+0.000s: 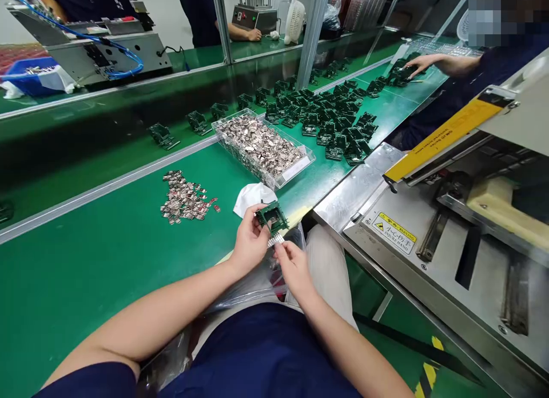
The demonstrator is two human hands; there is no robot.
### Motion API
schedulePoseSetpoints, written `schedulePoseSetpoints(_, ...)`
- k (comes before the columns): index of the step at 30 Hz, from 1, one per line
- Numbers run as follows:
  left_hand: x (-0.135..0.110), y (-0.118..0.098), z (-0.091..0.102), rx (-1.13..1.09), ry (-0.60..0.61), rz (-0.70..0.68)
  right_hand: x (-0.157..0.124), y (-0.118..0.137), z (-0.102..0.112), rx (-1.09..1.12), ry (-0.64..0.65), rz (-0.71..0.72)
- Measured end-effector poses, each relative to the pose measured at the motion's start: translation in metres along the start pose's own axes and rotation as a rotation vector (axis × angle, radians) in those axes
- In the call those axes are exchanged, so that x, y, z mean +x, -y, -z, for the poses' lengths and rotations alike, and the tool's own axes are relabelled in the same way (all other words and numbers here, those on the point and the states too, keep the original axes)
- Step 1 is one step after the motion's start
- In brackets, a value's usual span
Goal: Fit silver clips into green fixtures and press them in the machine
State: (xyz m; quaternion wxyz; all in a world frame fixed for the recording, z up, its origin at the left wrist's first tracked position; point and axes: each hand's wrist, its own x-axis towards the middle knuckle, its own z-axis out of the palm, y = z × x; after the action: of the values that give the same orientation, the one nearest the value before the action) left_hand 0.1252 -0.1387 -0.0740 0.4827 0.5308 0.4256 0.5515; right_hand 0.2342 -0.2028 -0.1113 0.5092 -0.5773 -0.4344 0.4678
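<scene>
My left hand point(249, 241) grips a dark green plastic frame-like part point(274, 216) above the table's front edge, thumb pressed on its face. Below that part, my right hand point(294, 266) pinches a small strip of pale metal pieces point(275, 239) against its lower edge. Whether the strip is seated in the part I cannot make out. A white cloth-like item point(254, 199) lies just beyond my left hand. Farther left is a loose pile of small metal pieces point(184, 198). A clear tray point(307, 158) heaped with similar small metal pieces stands beyond my hands.
Many dark green parts point(334, 118) crowd the green table point(107, 261) at the back right. A metal machine point(403, 215) with a hand-injury warning label stands close on my right. A co-worker's hand point(422, 63) touches green parts farther off. Metal posts point(313, 43) rise behind.
</scene>
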Motion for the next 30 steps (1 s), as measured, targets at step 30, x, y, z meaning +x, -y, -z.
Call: schedulePoseSetpoints(30, -0.01, -0.005, -0.009, 0.132, 0.091, 0.082, 0.0, -0.031, -0.014, 0.058, -0.078, 0.173)
